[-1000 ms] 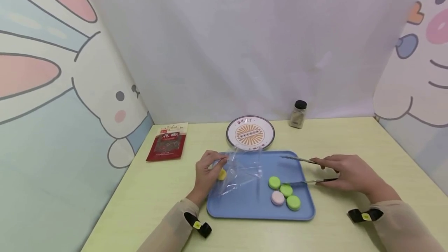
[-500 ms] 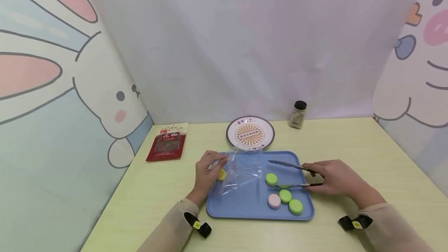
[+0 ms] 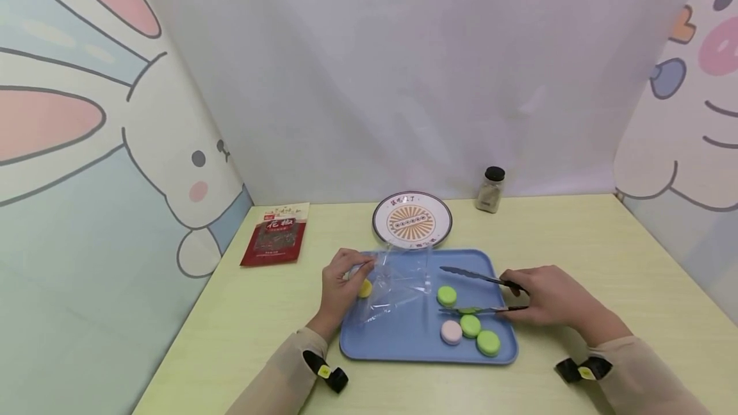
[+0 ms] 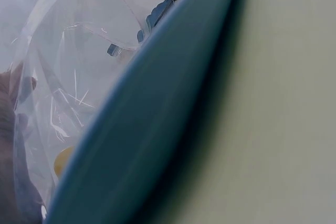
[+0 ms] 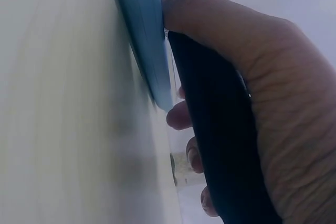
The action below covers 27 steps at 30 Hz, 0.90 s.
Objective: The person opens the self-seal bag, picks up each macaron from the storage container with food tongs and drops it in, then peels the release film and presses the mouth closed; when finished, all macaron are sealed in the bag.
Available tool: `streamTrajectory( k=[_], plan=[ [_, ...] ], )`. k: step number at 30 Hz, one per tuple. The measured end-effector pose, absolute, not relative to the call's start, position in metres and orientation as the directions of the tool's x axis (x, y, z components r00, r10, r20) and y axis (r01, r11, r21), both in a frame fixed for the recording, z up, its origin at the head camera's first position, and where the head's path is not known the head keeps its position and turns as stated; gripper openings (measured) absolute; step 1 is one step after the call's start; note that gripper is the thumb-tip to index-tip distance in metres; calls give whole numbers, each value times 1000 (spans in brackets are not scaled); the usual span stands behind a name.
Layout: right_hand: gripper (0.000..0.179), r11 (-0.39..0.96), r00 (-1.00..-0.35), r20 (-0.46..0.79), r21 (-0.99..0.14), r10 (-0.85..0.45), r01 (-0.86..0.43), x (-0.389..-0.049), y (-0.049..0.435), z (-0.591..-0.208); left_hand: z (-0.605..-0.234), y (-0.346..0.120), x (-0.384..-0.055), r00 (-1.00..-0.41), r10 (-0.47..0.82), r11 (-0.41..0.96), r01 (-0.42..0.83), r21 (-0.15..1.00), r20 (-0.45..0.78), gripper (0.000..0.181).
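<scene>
My left hand [image 3: 340, 284] pinches the edge of a clear plastic bag [image 3: 398, 287], which lies over the left part of the blue tray [image 3: 392, 344]. A yellow macaron [image 3: 365, 288] shows beside my left fingers, seen through the film in the left wrist view. My right hand [image 3: 544, 293] holds black-handled tongs [image 3: 473, 275] with their arms spread. Between the tips sits a green macaron [image 3: 446, 296]. Nearer the front edge lie two more green macarons [image 3: 488, 342] and a pale pink macaron [image 3: 451, 332]. In the right wrist view, my thumb lies along the dark tong handle [image 5: 215, 124].
Behind the tray stands a round patterned plate [image 3: 412, 219]. A jar with a black lid [image 3: 491, 189] is at the back right. At the back left lies a red and white spice packet [image 3: 277, 234].
My right hand has moved the tongs left, further over the tray. The macarons have shifted slightly, and the front green ones now lie nearer the front edge. My left hand keeps its place.
</scene>
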State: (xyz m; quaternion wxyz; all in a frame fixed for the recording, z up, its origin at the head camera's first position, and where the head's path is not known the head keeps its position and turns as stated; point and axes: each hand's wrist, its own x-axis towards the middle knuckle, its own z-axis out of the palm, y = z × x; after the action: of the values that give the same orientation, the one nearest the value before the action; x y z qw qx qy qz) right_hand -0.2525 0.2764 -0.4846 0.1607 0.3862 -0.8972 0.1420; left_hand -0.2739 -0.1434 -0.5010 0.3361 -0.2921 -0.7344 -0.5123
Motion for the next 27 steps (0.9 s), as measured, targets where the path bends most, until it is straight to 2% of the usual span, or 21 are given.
streamTrajectory(
  k=[3, 7, 17, 27],
  plan=[
    [40, 633, -626, 405, -136, -667, -762, -253, 275, -484, -500, -143, -273, -608, 87, 300, 772, 561, 789, 15],
    [39, 597, -595, 415, -142, -689, -790, -253, 272, -483, -499, -143, -272, -613, 88, 298, 768, 567, 785, 14],
    [41, 600, -593, 462, -151, -660, -785, -256, 275, -488, -499, -143, -272, -606, 87, 297, 774, 560, 791, 14],
    [37, 568, -548, 542, -151, -637, -809, -258, 276, -488, -498, -142, -272, -606, 90, 305, 772, 557, 791, 16]
  ],
)
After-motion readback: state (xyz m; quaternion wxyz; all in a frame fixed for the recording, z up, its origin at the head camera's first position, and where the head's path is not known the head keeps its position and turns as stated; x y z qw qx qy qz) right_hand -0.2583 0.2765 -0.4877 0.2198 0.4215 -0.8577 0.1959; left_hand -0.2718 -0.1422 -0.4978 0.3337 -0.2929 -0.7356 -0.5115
